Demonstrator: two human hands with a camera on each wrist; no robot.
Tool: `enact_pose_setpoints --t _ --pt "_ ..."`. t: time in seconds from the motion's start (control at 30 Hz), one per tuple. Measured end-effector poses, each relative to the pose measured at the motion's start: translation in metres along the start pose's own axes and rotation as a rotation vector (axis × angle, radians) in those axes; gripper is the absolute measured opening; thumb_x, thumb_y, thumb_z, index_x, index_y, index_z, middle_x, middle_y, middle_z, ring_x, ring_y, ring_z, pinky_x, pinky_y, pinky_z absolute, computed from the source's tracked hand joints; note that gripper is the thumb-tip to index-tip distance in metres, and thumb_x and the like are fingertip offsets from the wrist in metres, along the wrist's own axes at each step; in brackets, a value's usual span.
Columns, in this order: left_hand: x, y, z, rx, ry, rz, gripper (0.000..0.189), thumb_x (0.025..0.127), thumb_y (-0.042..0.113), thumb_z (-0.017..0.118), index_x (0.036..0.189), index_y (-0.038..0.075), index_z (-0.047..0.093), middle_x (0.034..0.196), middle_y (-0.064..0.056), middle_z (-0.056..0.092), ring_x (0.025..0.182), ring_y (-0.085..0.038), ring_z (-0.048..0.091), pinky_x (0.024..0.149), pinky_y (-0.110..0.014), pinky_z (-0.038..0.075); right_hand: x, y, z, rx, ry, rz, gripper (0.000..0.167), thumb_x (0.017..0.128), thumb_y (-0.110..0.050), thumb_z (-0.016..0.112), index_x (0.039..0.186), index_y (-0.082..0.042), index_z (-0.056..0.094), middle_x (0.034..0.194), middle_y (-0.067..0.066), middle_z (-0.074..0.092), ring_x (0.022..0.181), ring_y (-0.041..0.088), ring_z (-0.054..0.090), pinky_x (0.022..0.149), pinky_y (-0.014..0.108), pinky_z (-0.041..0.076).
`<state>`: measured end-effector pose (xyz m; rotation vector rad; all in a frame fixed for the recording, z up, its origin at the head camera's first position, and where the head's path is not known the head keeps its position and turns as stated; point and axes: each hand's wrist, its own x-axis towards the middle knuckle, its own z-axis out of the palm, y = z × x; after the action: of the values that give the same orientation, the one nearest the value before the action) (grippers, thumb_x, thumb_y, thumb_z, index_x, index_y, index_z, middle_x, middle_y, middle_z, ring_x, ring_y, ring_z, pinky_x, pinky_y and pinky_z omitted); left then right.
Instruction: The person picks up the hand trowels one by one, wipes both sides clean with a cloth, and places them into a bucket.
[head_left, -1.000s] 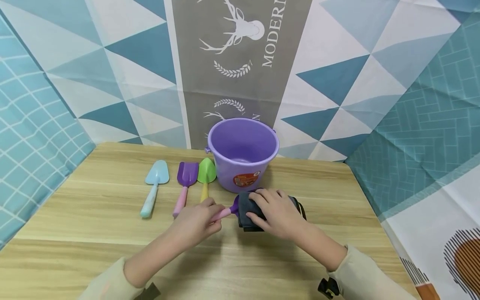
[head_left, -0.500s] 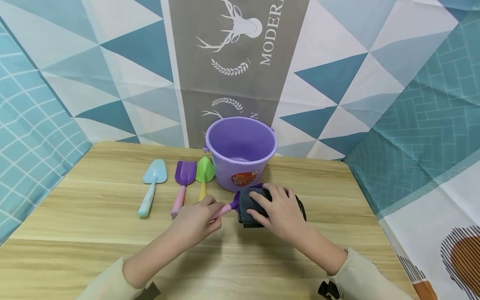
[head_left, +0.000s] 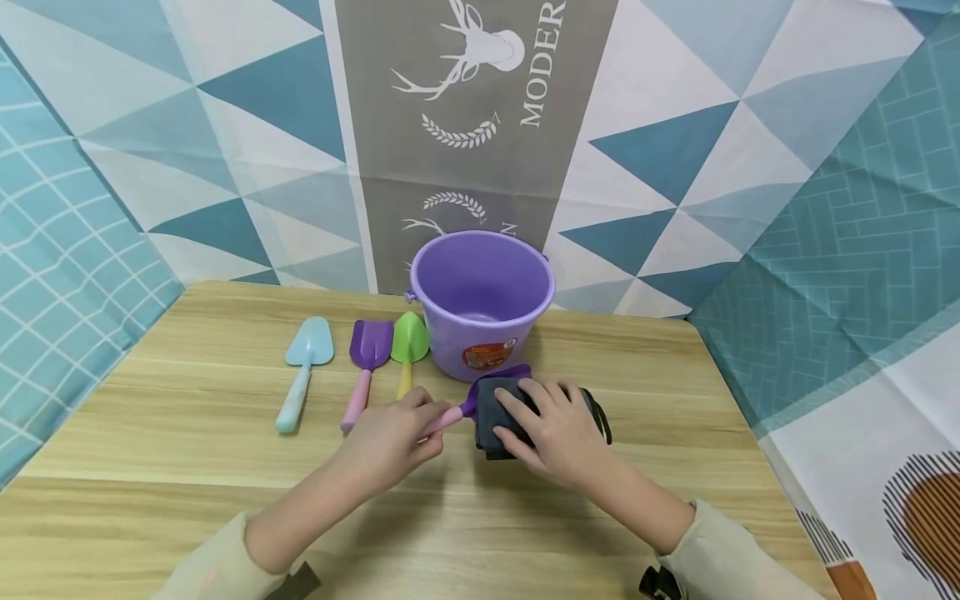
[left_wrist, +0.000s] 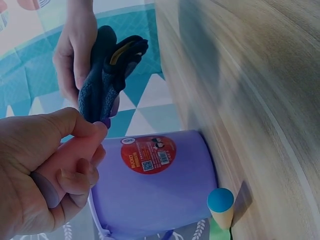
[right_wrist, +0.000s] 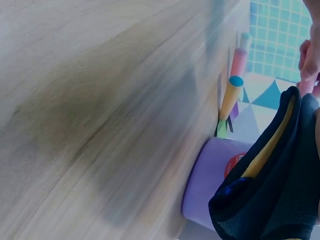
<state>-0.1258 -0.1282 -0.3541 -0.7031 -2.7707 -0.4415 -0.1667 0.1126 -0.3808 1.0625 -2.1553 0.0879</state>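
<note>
My left hand grips the pink handle of a toy shovel. Part of its purple blade shows past the far edge of a folded dark grey cloth; the rest is covered. With bent fingers, my right hand holds this cloth against the blade. In the left wrist view, the left thumb and fingers wrap the pink handle, and the cloth hangs folded over the blade, above the table. From the right wrist, the cloth shows a yellow strip in its fold.
A purple bucket stands upright behind the cloth. Left of it lie a green shovel with a yellow handle, a purple shovel with a pink handle and a light blue shovel. Patterned fabric backs the wooden table.
More of the purple blade shows past the cloth than one second ago. My right hand and the cloth shifted slightly away, then slightly back. The left hand keeps its grip on the handle.
</note>
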Motion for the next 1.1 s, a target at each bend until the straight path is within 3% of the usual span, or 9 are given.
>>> enact_pose_setpoints --t 0.13,0.27,0.33,0.43,0.53,0.8,1.1 --pt "0.000 0.000 0.000 -0.003 0.000 0.005 0.028 0.077 0.018 0.069 0.104 0.010 0.069 0.087 0.000 0.062 0.057 -0.006 0.050 0.046 -0.017 0.037 -0.002 -0.001 0.002 -0.010 -0.002 -0.014 0.056 0.093 -0.058 0.035 0.117 -0.016 0.064 0.108 0.011 0.063 0.096 0.028 0.060 0.073 0.046 0.049" --pt "0.001 0.000 -0.001 -0.022 0.005 0.002 0.025 0.077 0.017 0.068 0.102 0.011 0.069 0.086 0.000 0.062 0.057 -0.005 0.049 0.047 -0.017 0.036 -0.005 0.000 0.003 -0.034 -0.042 -0.028 0.084 0.073 -0.078 0.049 0.126 -0.013 0.058 0.114 0.013 0.061 0.101 0.030 0.059 0.077 0.048 0.048" --pt "0.001 0.000 -0.001 -0.029 0.007 0.000 0.024 0.077 0.016 0.068 0.101 0.011 0.069 0.086 0.000 0.061 0.058 -0.005 0.049 0.047 -0.017 0.037 -0.006 0.001 0.003 -0.047 -0.068 -0.039 0.093 0.062 -0.078 0.061 0.128 -0.012 0.055 0.117 0.014 0.059 0.104 0.031 0.058 0.079 0.050 0.048" --pt "0.001 0.000 -0.001 -0.032 0.006 -0.004 0.025 0.078 0.017 0.068 0.102 0.011 0.069 0.086 0.000 0.062 0.059 -0.006 0.050 0.048 -0.017 0.038 -0.007 0.002 0.003 -0.062 -0.098 -0.048 0.095 0.055 -0.066 0.076 0.129 -0.011 0.053 0.118 0.015 0.058 0.106 0.033 0.057 0.080 0.053 0.048" --pt "0.001 0.001 -0.002 -0.037 0.000 -0.014 0.025 0.079 0.018 0.067 0.103 0.011 0.069 0.086 0.001 0.061 0.059 -0.006 0.051 0.048 -0.018 0.038 -0.007 0.002 0.003 -0.074 -0.105 -0.048 0.094 0.053 -0.056 0.083 0.129 -0.011 0.052 0.119 0.016 0.058 0.107 0.034 0.056 0.081 0.054 0.048" --pt "0.002 0.002 -0.004 -0.034 0.006 -0.019 0.022 0.079 0.019 0.068 0.099 0.011 0.070 0.085 0.001 0.060 0.059 -0.008 0.053 0.049 -0.020 0.040 -0.006 0.001 0.002 -0.132 -0.072 -0.076 0.084 0.058 -0.047 0.084 0.126 -0.009 0.054 0.116 0.015 0.060 0.105 0.032 0.057 0.081 0.052 0.050" --pt "0.000 0.000 -0.004 -0.014 -0.013 -0.018 0.027 0.077 0.019 0.070 0.103 0.011 0.070 0.088 0.001 0.063 0.060 -0.009 0.055 0.048 -0.019 0.040 -0.005 0.005 -0.007 -0.067 -0.161 -0.131 0.068 0.067 -0.034 0.081 0.125 -0.011 0.056 0.118 0.012 0.060 0.106 0.030 0.057 0.077 0.045 0.051"
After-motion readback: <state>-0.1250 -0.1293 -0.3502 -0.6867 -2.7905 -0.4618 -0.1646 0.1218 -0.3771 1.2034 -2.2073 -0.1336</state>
